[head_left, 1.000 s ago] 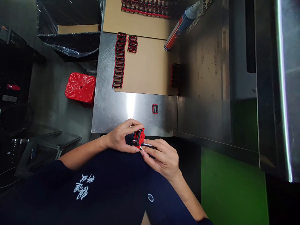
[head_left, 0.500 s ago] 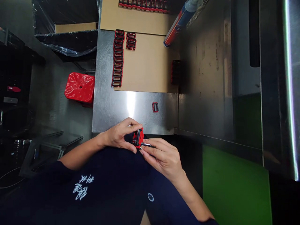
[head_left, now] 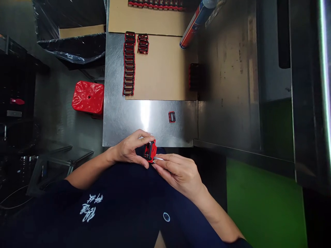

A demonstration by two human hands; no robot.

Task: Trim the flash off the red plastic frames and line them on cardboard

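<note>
Between the thumb and fingers of my left hand (head_left: 133,148) is a red and black plastic frame part (head_left: 153,151), held tilted just off the table's front edge. My right hand (head_left: 181,172) pinches a thin metal rod-like tool (head_left: 158,158), whose tip meets the red side of the part near its lower end. The tool's kind is hidden by my fingers. On the metal table beyond my hands lies a single similar frame part (head_left: 172,117).
Similar parts stand in a column (head_left: 128,69), a short stack (head_left: 143,44) and a dark group (head_left: 194,76) around a cardboard sheet (head_left: 162,69). A spray can (head_left: 192,27) leans at the right. Left of the metal table (head_left: 121,120) is a red stool (head_left: 88,97).
Both hands, with the part and the tool, have shifted slightly left. The part has turned a little, and the tool stays against its red side. The camera view has moved slightly.
</note>
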